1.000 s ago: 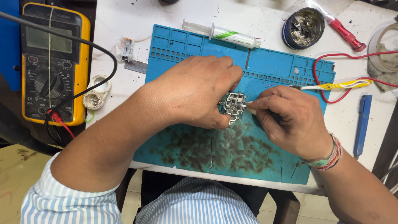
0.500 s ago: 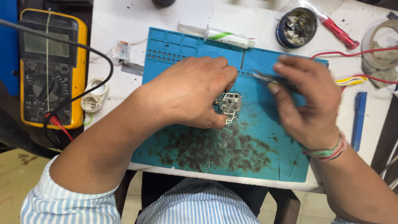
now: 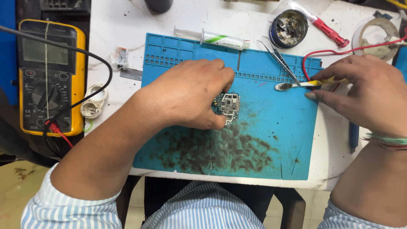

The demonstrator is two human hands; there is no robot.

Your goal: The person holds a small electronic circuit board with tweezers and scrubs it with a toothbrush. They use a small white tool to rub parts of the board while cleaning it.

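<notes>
Circuit board [image 3: 229, 107] — a small, bare one — lies on the blue work mat [image 3: 271, 140], near its middle, pinned under the fingertips of the left hand [image 3: 186, 95]. That hand arches over it, fingers curled down and pressing on the board's left edge. The right hand [image 3: 364, 91] rests at the mat's right edge, fingers closed around the yellow handle of a small brush [image 3: 296, 85], bristle head pointing left. Tweezers [image 3: 280, 59] lie just beside the brush head. A round tin [image 3: 288, 27] above the mat holds dark metal scraps. A syringe [image 3: 216, 39] lies along the mat's top edge — a yellow multimeter [image 3: 48, 76] sits well apart at left.
</notes>
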